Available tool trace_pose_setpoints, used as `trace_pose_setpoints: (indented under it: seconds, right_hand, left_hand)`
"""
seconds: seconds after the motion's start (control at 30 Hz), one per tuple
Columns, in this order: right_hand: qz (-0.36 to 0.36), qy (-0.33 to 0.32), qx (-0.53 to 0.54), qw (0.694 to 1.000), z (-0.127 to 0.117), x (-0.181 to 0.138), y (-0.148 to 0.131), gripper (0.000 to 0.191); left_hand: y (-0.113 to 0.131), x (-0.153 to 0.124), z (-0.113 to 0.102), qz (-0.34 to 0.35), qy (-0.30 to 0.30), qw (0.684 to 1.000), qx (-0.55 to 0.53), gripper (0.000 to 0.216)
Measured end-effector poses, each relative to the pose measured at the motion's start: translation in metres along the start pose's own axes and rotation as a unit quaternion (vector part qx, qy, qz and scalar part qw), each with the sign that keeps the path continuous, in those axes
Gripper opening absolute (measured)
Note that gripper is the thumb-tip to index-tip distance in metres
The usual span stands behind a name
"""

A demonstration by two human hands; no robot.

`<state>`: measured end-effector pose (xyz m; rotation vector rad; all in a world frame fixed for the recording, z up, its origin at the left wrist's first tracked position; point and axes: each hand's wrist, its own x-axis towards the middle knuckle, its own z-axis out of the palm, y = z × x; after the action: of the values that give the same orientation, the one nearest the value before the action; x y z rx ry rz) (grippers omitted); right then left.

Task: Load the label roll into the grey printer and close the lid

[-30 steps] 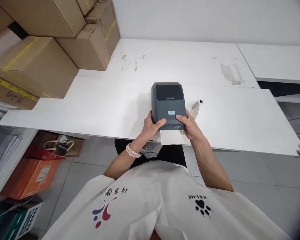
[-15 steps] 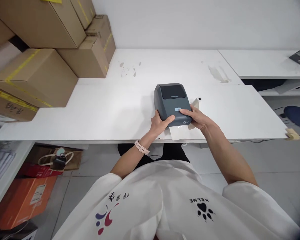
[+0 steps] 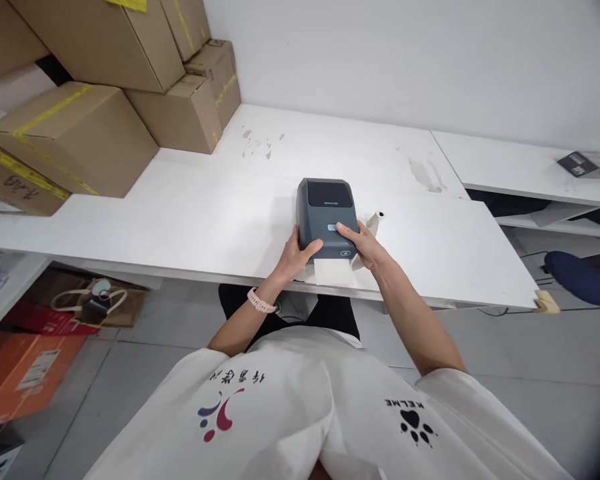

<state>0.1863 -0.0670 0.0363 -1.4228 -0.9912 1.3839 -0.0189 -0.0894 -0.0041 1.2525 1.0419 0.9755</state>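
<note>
A dark grey label printer (image 3: 326,207) sits near the front edge of a white table (image 3: 190,220). A white label (image 3: 333,271) sticks out of its front slot. My left hand (image 3: 295,255) grips the printer's front left corner, thumb on top. My right hand (image 3: 365,245) wraps round the front right corner, with a finger stretched onto the light blue button (image 3: 333,227) on the lid. A pale watch band is on my left wrist.
Stacked cardboard boxes (image 3: 80,127) fill the table's left end. A small white roll (image 3: 375,220) lies just right of the printer. A second white surface (image 3: 520,167) stands at the right with a dark device (image 3: 575,163). A blue stool (image 3: 579,277), orange box (image 3: 20,373) and bags stand on the floor.
Both hands stay on the printer; my right finger has moved onto the blue button. The view has swung a little, and the printer looks turned slightly back toward square.
</note>
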Motion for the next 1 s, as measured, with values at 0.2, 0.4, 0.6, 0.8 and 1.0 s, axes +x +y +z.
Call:
trace_pose_setpoints:
  seconds: [0.2, 0.4, 0.6, 0.8, 1.0]
  right_hand:
    - [-0.027, -0.007, 0.015, 1.0, -0.002, 0.003, 0.004, 0.074]
    - [-0.018, -0.011, 0.021, 1.0, -0.003, 0.005, 0.003, 0.075]
    - [0.016, -0.028, 0.017, 0.999, -0.005, 0.015, -0.006, 0.077]
    - [0.009, -0.015, -0.015, 1.0, -0.003, 0.017, -0.013, 0.078]
    - [-0.021, -0.03, -0.023, 0.999, -0.006, 0.007, -0.007, 0.108]
  left_hand:
    - [-0.014, -0.062, 0.036, -0.103, 0.115, 0.988, 0.025, 0.054]
    - [0.01, -0.046, 0.061, -0.172, 0.064, 0.974, -0.131, 0.046]
    - [0.01, -0.049, 0.06, -0.152, 0.064, 0.982, -0.093, 0.047]
    - [0.007, -0.048, 0.052, -0.153, 0.022, 0.986, -0.058, 0.046]
    - [0.006, -0.047, 0.022, -0.038, 0.12, 0.992, 0.012, 0.056]
